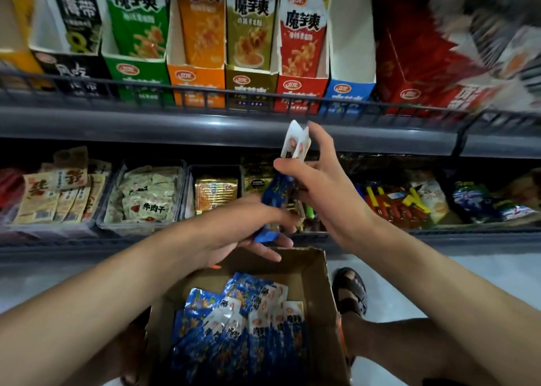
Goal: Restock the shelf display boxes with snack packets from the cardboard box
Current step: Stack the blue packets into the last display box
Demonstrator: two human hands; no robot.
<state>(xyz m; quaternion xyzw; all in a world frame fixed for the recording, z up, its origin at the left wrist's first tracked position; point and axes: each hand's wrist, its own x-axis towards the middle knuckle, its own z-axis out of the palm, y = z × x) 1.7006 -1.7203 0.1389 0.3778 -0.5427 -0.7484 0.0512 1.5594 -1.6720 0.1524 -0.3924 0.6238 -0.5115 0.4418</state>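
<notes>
**Desk:** What does the frame show?

**Stringer:** A person restocking a shop shelf. The right hand (317,178) pinches the white tops of a few blue-and-white foil snack packets (295,145), lifted just below the upper shelf's dark wire rail (205,93). The left hand (248,233) is closed on the blue lower end of what looks like the same small bundle (273,198), though motion blur makes it hard to say whether that is one bundle or two.

**Desk:** And the supply?

**Stringer:** The open brown cardboard box (322,283) sits near the person, low in the scene, with many more blue packets (240,327) heaped inside.

**Desk:** Where are they headed?

**Stringer:** Most likely the blue-fronted display box (347,93) on the upper shelf, just right of the red-fronted display box (301,90). Its white interior appears empty, while its neighbours to the left stand full.

**Desk:** How should the step be done well?

**Stringer:** Square the packets first, white tops level and faces forward, matching the upright rows to the left. Then lift them clear of the rail, drop the blue ends in first and slide them to the far wall. The foil looks slippery, so a firm pinch and a small bundle would suit better than a fat handful.
</notes>
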